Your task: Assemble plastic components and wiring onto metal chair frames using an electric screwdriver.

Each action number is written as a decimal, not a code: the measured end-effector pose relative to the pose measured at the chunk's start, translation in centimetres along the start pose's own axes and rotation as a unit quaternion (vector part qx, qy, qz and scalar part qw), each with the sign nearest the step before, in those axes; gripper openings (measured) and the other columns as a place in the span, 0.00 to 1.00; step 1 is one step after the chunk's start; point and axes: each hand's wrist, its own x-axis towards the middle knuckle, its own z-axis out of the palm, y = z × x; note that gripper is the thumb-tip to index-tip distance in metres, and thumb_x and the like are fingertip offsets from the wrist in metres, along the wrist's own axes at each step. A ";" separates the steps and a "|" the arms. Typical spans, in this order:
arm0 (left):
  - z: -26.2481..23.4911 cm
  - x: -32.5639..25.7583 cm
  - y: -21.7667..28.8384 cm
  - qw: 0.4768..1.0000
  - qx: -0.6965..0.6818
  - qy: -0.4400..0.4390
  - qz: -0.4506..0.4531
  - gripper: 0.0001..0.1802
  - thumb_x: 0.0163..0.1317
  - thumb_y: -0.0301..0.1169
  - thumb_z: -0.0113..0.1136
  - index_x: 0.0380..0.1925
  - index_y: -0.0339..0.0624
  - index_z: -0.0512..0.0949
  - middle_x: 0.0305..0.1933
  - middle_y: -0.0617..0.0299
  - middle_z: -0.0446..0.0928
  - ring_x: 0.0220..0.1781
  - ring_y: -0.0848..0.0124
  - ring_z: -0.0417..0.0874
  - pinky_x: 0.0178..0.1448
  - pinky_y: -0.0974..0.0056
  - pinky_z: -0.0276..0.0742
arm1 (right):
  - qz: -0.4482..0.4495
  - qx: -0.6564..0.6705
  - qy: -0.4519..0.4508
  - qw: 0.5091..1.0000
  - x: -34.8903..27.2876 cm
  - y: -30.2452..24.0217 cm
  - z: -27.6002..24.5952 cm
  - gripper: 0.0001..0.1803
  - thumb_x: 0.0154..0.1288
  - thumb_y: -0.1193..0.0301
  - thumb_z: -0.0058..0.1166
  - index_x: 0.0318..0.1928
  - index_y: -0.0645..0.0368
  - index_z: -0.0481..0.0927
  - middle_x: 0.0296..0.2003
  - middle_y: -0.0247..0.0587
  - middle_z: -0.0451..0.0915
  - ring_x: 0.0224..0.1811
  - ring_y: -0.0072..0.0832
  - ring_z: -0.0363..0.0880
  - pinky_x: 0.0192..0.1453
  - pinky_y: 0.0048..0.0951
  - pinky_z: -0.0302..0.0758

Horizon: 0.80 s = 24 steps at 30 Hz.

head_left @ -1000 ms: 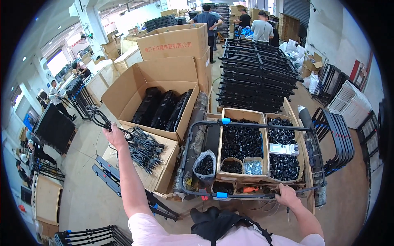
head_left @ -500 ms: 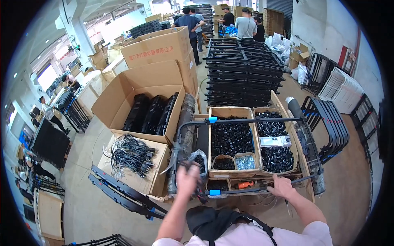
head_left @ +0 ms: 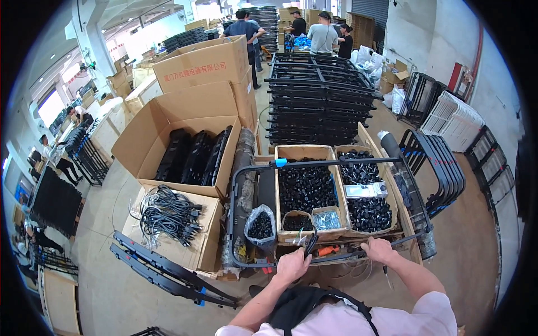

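Note:
A black metal tube frame (head_left: 328,163) with blue tape lies across the boxes in front of me. My left hand (head_left: 293,265) is closed at its near bar, and a dark, looped, cable-like bundle (head_left: 311,243) sticks up from the fingers. My right hand (head_left: 380,250) is curled round the near bar further right. A thin cable (head_left: 385,270) hangs below it. Red handles (head_left: 264,265) of a tool lie by the frame's near left corner. Between my hands, under the frame, is an orange tool (head_left: 327,251).
Cartons hold black knobs (head_left: 305,186) and silver screws (head_left: 327,220); a plastic bag (head_left: 260,225) of black parts stands left of them. Coiled cables (head_left: 167,217) lie on a carton. An open box (head_left: 235,147) holds black panels. Stacked frames (head_left: 319,106) rise beyond; several people stand behind.
My left hand has moved right from the frame's left end to its near bar. The dark bundle now stands above its fingers. My right hand keeps its hold.

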 end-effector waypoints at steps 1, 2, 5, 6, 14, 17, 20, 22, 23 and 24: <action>0.1 0.0 0.0 1.000 -0.001 0.000 0.000 0.20 0.73 0.46 0.61 0.40 0.38 0.80 0.31 0.46 0.87 0.34 0.47 0.90 0.39 0.44 0.86 | -0.046 -0.034 0.032 0.998 -0.7 -0.2 -0.2 0.30 0.75 0.48 0.53 0.53 0.68 0.79 0.39 0.62 0.89 0.47 0.55 0.89 0.57 0.54 0.82; 0.2 0.0 0.0 1.000 -0.010 0.011 -0.002 0.20 0.74 0.47 0.59 0.40 0.38 0.80 0.31 0.44 0.87 0.35 0.45 0.90 0.41 0.43 0.85 | -0.092 -0.067 0.064 0.991 -1.4 -0.3 -0.4 0.30 0.76 0.48 0.51 0.54 0.68 0.79 0.38 0.61 0.89 0.45 0.54 0.90 0.55 0.52 0.83; 0.2 0.2 0.1 1.000 -0.016 0.013 0.004 0.21 0.75 0.48 0.57 0.41 0.38 0.80 0.31 0.42 0.86 0.35 0.45 0.90 0.41 0.42 0.85 | -0.124 -0.106 0.057 0.985 -0.6 0.5 1.0 0.36 0.79 0.42 0.45 0.52 0.67 0.83 0.37 0.58 0.90 0.43 0.51 0.91 0.53 0.51 0.84; 0.2 0.2 0.1 1.000 -0.011 0.009 0.007 0.20 0.75 0.47 0.57 0.42 0.39 0.79 0.31 0.43 0.87 0.35 0.46 0.90 0.40 0.43 0.85 | -0.069 -0.110 0.046 0.990 0.2 0.8 1.7 0.37 0.77 0.40 0.48 0.51 0.67 0.84 0.35 0.57 0.90 0.42 0.50 0.91 0.52 0.50 0.84; 0.5 0.3 -0.4 0.999 -0.012 0.021 0.023 0.18 0.74 0.46 0.59 0.42 0.39 0.79 0.32 0.45 0.87 0.33 0.47 0.90 0.39 0.45 0.86 | -0.062 -0.185 0.008 0.981 -0.8 0.2 0.5 0.33 0.63 0.38 0.61 0.43 0.59 0.90 0.36 0.51 0.90 0.43 0.47 0.92 0.46 0.46 0.85; 0.7 0.3 -0.4 0.999 -0.025 0.031 0.031 0.18 0.74 0.45 0.60 0.41 0.39 0.79 0.32 0.45 0.87 0.32 0.47 0.90 0.37 0.45 0.86 | -0.067 -0.243 -0.051 0.966 -1.6 -0.1 0.2 0.34 0.58 0.42 0.66 0.49 0.60 0.85 0.36 0.50 0.90 0.43 0.44 0.92 0.45 0.46 0.86; 0.9 -0.2 -0.6 0.999 -0.005 0.027 0.045 0.17 0.72 0.44 0.62 0.38 0.39 0.79 0.32 0.48 0.86 0.32 0.50 0.90 0.38 0.48 0.87 | -0.057 -0.178 0.024 0.982 -2.7 -0.7 0.8 0.30 0.56 0.46 0.69 0.47 0.58 0.84 0.35 0.44 0.91 0.41 0.41 0.93 0.45 0.44 0.86; 1.1 -0.2 -0.5 0.998 -0.004 0.046 0.049 0.17 0.72 0.44 0.63 0.38 0.39 0.79 0.32 0.49 0.86 0.31 0.51 0.90 0.37 0.49 0.87 | -0.057 -0.239 -0.018 0.969 -1.9 1.6 2.1 0.29 0.56 0.47 0.72 0.45 0.59 0.80 0.35 0.51 0.89 0.40 0.49 0.91 0.44 0.49 0.86; 1.3 -0.1 -0.6 0.997 -0.001 0.051 0.054 0.17 0.71 0.44 0.64 0.38 0.39 0.79 0.31 0.49 0.86 0.30 0.51 0.90 0.36 0.50 0.87 | -0.052 -0.263 -0.057 0.962 -1.8 1.7 1.6 0.28 0.56 0.49 0.71 0.45 0.59 0.81 0.34 0.50 0.89 0.40 0.49 0.91 0.44 0.49 0.85; 1.4 0.0 -1.0 0.997 0.009 0.052 0.056 0.17 0.70 0.44 0.65 0.37 0.40 0.79 0.31 0.49 0.86 0.30 0.52 0.90 0.36 0.50 0.87 | -0.058 -0.211 0.016 0.976 -2.2 1.5 1.7 0.27 0.56 0.50 0.71 0.45 0.58 0.81 0.34 0.49 0.89 0.40 0.47 0.91 0.44 0.49 0.85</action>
